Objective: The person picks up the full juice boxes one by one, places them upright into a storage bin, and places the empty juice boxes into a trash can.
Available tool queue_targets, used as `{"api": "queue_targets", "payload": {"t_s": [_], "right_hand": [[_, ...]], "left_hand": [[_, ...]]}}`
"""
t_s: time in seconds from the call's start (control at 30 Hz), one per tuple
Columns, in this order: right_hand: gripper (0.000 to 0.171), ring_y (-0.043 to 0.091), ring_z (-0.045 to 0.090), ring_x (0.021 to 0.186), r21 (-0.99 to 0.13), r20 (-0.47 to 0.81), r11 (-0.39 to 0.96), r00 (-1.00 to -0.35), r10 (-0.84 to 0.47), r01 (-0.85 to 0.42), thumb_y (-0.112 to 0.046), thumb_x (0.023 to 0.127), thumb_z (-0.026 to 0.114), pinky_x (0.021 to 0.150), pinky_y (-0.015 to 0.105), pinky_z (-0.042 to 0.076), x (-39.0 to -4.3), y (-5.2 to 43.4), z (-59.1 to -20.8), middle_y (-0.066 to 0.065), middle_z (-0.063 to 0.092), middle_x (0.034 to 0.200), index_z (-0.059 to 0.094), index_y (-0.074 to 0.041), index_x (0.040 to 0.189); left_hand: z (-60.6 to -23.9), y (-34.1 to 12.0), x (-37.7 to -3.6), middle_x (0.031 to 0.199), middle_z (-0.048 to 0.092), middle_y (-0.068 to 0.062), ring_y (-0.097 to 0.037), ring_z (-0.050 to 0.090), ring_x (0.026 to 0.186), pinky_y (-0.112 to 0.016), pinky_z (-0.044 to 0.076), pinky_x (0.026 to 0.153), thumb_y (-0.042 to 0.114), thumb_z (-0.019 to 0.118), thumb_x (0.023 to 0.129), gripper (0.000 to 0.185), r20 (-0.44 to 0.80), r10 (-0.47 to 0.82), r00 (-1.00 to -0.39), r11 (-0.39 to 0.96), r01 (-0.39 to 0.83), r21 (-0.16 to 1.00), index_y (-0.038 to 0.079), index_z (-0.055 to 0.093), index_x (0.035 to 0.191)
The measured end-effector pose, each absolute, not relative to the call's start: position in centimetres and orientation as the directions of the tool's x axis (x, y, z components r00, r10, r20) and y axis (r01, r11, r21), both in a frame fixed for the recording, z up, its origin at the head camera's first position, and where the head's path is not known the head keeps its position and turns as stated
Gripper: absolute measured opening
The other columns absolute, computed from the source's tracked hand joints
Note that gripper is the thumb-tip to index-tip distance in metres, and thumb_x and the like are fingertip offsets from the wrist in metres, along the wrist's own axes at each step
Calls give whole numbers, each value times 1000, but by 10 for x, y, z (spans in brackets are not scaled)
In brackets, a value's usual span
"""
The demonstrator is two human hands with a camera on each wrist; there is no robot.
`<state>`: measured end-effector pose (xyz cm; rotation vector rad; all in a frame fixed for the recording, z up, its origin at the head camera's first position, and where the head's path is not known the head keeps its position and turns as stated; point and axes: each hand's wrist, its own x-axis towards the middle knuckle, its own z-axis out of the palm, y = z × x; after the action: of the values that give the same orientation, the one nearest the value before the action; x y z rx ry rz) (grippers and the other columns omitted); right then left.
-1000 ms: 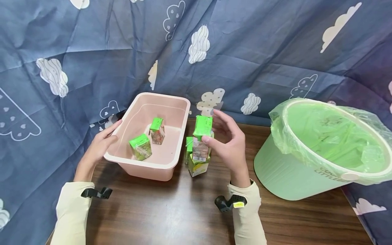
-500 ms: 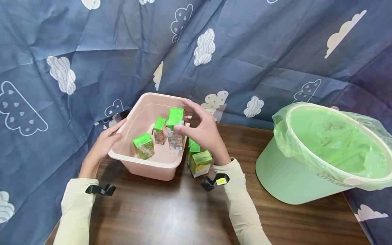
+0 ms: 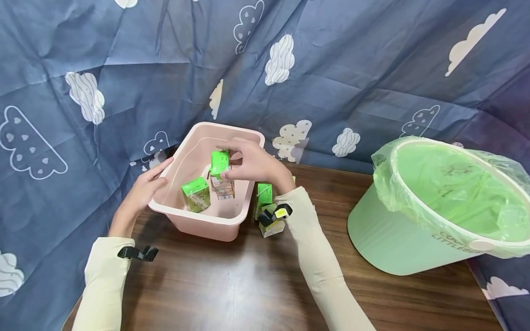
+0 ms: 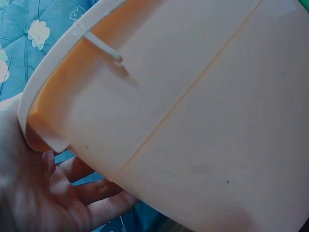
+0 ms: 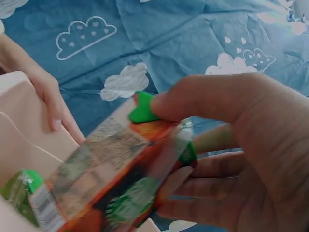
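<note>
Spanning the near foreground: dark wooden table (image 3: pixel 232 285), with two cream sleeves reaching forward over it, each with a black clip at the wrist.

Item, on the table just right of the tub: cartons (image 3: pixel 267 211), green-topped, standing close together, partly hidden by the right wrist.

Item, left of centre: pink tub (image 3: pixel 194 220), rectangular, resting on the table. Inside, near the front wall: green carton (image 3: pixel 195 194), tilted.

Left hand (image 3: pixel 142 193): laid against the tub's left outer wall and rim, fingers fairly straight, palm on the plastic; the left wrist view shows the palm under the rim.

Right hand (image 3: pixel 252 163): over the tub, thumb and fingertips pinching the top of a juice carton (image 3: pixel 221 177). Carton is green-topped with a barcode low on its side, held roughly upright inside the tub's opening; whether its base touches the floor of the tub cannot be told. The right wrist view shows the thumb pressed on the green top edge.

Item, right: green bin (image 3: pixel 430 216), lined with a thin green bag, well apart from the tub.

Backdrop, farthest: blue cloth (image 3: pixel 331 69) printed with white clouds.
</note>
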<state>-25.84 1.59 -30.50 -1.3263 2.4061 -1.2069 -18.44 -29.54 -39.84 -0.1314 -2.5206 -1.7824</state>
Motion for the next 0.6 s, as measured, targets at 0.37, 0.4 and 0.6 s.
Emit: {"api": "queue_targets", "payload": {"t_s": [0.37,0.4,0.6], "right_hand": [[60,16,57,93,-603,53,397,-532,-845,-692,-20,75,77,79,24,48,-272,-3,-308,4,62,112,65,-5,132],[57,16,55,93,-582,51,403,-526,-849,-706,-21,74,77,79,24,47,-273,-4,-309,4,61,108,66,-5,129],[44,15,52,93,-497,31,392,-467,-884,-774,-19,70,74,81,25,44,-280,-14,-315,2,61,101,68,-6,111]], "left_hand": [[-401,-294,-187,158,37,-19,-2,50,120,-10,42,90,3,49,100,58,83,42,-996,313,92,945,10,38,156],[-401,-294,-187,158,37,-19,-3,50,120,-10,42,90,3,49,100,58,81,42,-996,316,90,944,10,38,156],[-400,-296,-185,159,37,-17,-7,50,123,-9,42,90,4,49,100,59,74,37,-997,315,82,946,12,37,157]]}}
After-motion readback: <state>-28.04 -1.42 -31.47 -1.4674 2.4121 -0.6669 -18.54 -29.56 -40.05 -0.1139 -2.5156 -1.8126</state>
